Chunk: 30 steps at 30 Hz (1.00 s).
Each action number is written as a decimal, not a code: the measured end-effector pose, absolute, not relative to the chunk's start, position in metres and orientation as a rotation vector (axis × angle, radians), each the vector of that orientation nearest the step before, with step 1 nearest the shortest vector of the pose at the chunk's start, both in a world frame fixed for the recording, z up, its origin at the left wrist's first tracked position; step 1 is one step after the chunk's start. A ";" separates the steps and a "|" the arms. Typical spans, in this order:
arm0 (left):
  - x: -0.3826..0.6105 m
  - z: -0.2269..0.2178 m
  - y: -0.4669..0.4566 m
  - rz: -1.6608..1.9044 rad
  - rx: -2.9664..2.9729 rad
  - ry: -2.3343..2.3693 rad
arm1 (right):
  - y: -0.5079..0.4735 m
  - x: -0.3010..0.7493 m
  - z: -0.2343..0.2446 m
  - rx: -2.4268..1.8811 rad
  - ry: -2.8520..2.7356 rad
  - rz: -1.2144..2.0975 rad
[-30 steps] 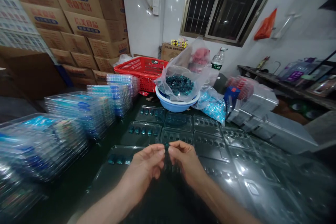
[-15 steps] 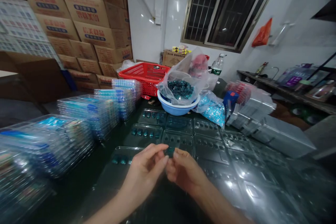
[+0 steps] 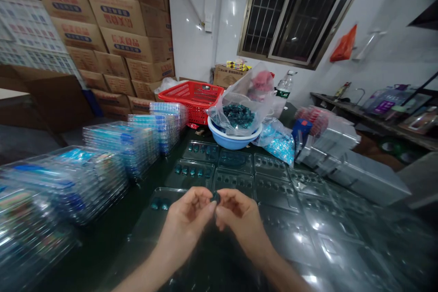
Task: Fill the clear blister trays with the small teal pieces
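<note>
Between the fingertips of both hands is a small dark teal piece (image 3: 215,197), glossy and partly hidden. My left hand (image 3: 191,212) pinches it from the left with thumb and forefinger. From the right, my right hand (image 3: 237,210) closes its fingertips on it too. Both hands hover over clear plastic trays (image 3: 236,182) laid in rows on the dark table. Teal pieces (image 3: 190,171) sit in the cavities of the trays at the left. Beyond the hands, a blue basin (image 3: 234,140) holds an open plastic bag with many teal pieces (image 3: 238,115).
Stacks of filled clear trays (image 3: 119,146) line the left side. A red basket (image 3: 191,96) stands behind, beside the basin. To its right lie a bag of blue-wrapped items (image 3: 278,141) and stacked clear plastic packaging (image 3: 356,169). Cardboard boxes (image 3: 119,18) are piled at back left.
My hands have come closer together at the fingertips, and the right hand has turned around the teal piece. The piece has shifted slightly left. The whole view has moved a little.
</note>
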<state>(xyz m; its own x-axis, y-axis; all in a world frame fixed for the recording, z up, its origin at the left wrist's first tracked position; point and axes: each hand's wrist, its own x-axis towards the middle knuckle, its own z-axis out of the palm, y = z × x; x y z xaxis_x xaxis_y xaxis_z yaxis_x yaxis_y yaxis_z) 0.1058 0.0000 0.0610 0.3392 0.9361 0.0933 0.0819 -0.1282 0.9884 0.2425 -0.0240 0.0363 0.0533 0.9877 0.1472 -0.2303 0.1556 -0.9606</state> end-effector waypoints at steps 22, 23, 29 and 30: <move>-0.036 0.014 0.032 0.798 1.488 1.615 | 0.151 0.387 -0.022 -2.108 -1.790 0.089; -0.045 0.011 0.030 0.782 1.524 1.663 | 0.152 0.388 -0.025 -2.128 -1.827 0.091; -0.054 0.019 0.000 0.641 1.823 1.502 | 0.160 0.397 -0.036 -2.200 -1.962 0.039; -0.052 0.020 -0.006 0.585 1.893 1.446 | 0.161 0.398 -0.036 -2.188 -1.987 0.016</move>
